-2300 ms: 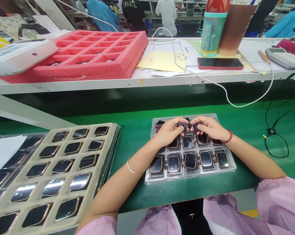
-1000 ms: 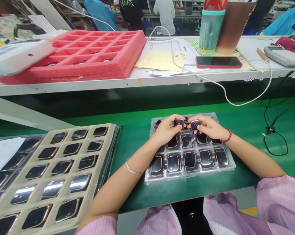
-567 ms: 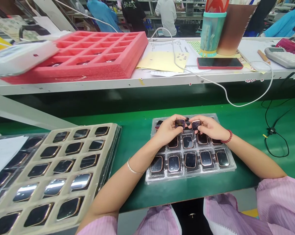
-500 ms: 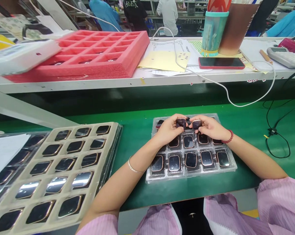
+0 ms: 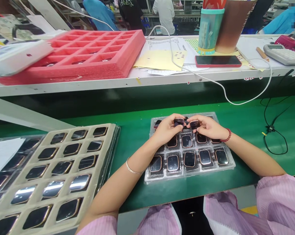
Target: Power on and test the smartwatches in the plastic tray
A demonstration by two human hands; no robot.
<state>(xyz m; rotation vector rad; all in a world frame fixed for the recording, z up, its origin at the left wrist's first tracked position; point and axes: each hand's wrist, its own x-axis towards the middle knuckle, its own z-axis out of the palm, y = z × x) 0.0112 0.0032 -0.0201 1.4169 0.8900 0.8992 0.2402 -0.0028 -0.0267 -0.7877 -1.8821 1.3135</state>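
Observation:
My left hand (image 5: 169, 129) is closed on a dark, square smartwatch face (image 5: 179, 122) with a gold rim. Pinched in the fingers of my right hand (image 5: 211, 127) is a second smartwatch face (image 5: 194, 124). Both are held close side by side, tilted up above the back rows of a clear plastic tray (image 5: 147, 178). Square watch faces (image 5: 186, 141) lie in the tray's pockets. My hands hide part of the back row, and whether the two held pieces touch anything between them I cannot tell.
To the left stands a cream tray (image 5: 46, 166) of watch faces, beside another tray under white paper (image 5: 5, 153). A red foam tray (image 5: 127, 65), a phone (image 5: 218, 61) and a teal cup (image 5: 211, 31) sit on the shelf. A white cable (image 5: 225, 91) hangs over its edge.
The view has shifted slightly, moving the scene a little left. Both hands still hold their watch faces above the tray; the right one is tipped flatter.

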